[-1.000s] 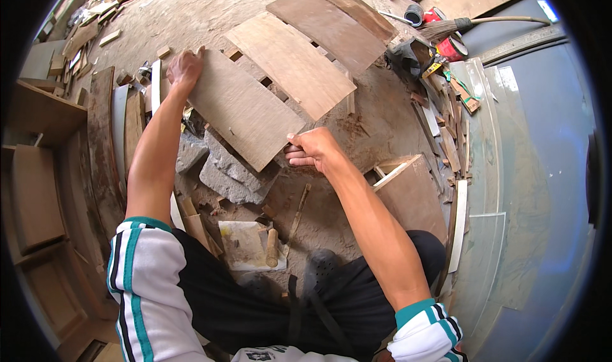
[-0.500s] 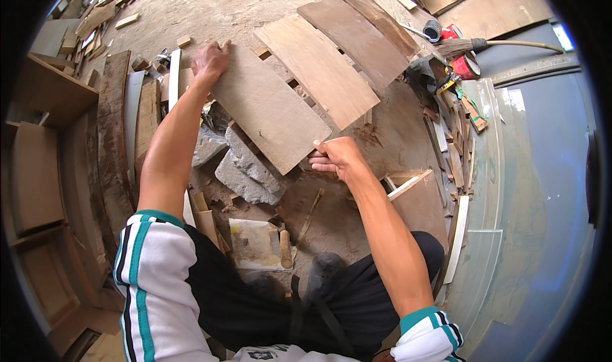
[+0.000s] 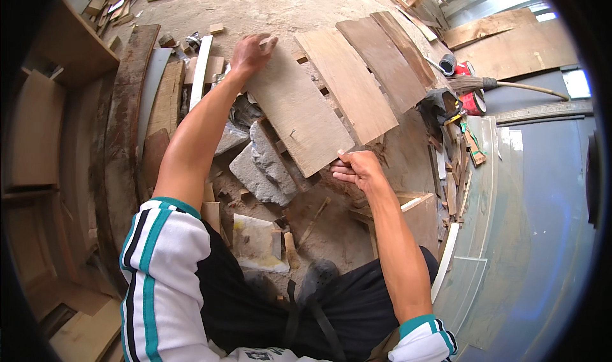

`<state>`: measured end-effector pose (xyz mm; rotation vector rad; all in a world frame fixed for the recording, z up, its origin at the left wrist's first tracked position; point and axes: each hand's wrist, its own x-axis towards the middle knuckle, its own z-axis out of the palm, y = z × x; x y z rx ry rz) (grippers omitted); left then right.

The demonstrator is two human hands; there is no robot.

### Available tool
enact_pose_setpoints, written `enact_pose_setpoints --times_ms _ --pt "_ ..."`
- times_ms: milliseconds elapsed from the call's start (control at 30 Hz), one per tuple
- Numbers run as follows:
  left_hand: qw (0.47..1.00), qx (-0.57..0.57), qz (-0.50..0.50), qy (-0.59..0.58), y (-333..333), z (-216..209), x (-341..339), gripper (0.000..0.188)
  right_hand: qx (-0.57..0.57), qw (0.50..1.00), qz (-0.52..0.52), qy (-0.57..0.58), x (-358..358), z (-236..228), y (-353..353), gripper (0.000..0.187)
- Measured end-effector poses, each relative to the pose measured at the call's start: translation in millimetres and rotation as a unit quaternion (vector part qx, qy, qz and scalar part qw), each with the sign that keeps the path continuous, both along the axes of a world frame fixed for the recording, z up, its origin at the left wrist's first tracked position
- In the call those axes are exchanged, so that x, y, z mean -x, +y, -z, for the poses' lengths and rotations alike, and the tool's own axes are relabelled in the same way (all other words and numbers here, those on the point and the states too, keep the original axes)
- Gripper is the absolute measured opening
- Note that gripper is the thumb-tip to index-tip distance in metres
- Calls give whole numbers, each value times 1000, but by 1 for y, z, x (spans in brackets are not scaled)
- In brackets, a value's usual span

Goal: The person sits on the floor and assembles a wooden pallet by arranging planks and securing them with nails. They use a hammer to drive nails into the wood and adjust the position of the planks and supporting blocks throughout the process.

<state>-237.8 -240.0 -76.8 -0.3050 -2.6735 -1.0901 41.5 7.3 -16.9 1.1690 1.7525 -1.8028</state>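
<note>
A flat, light brown wooden board (image 3: pixel 299 110) lies slanted in front of me across low supports, with a small nail or splinter standing up near its near end. My left hand (image 3: pixel 252 57) grips the far left corner, fingers curled at the edge. At the near right corner my right hand (image 3: pixel 358 168) pinches the board, thumb on top and fingers below. Close to its right side lies a paler board (image 3: pixel 347 85), then a browner board (image 3: pixel 386 62) and a narrow dark plank (image 3: pixel 405 46). What supports the held board is mostly hidden beneath it.
Broken concrete lumps (image 3: pixel 264 164) sit left of the board's near end. A wooden-handled tool (image 3: pixel 291 250) lies by my feet. Long planks (image 3: pixel 131 101) and a cabinet (image 3: pixel 35 129) stand left. On the right are a brush (image 3: pixel 472 83), red cans (image 3: pixel 473 102) and glass sheets (image 3: pixel 510 234).
The view has turned slightly left, so the scene sits further right in the picture. Both hands keep their places on the board, which shows little movement against its neighbours.
</note>
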Motion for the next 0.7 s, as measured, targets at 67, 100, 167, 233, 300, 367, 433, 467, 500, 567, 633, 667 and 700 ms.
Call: enact_pose_setpoints --times_ms 67,100,167,233,300,367,433,467,500,567,633,667,700 --pt "993 0 33 116 -18 8 -6 44 11 1000 -4 4 2 3 -7 28" --pt "983 1 54 174 -23 9 -8 45 17 1000 -3 6 4 6 -8 28" --pt "973 178 105 103 1 8 -64 53 18 1000 20 10 -6 11 4 31" --pt "982 184 40 28 15 -3 -112 66 4 1000 23 9 -12 4 7 35" --pt "988 146 -24 -44 19 -7 -136 79 -19 1000 2 11 -6 -4 3 41" --pt "984 67 -102 -127 21 -5 -152 107 -157 979 -131 -5 -14 -11 -11 52" --pt "957 -69 -173 -222 17 -7 -158 121 -256 919 -299 -40 -30 -30 -35 63" --pt "928 -98 -217 -288 16 -9 -154 132 -262 881 -387 -75 -45 -27 -54 77" --pt "920 -117 -203 -315 21 -15 -152 131 -277 832 -460 -137 -62 -23 -70 79" --pt "900 -152 -172 -371 30 -25 -152 128 -194 797 -530 -214 -91 -3 -102 89" --pt "909 -165 -211 -321 37 -17 -149 123 -113 730 -624 -253 -105 52 -122 75" --pt "905 -176 -217 -322 37 -11 -150 121 -129 681 -673 -258 -108 60 -136 61" --pt "901 -187 -222 -323 36 -6 -150 119 -144 588 -773 -188 -107 61 -146 36"
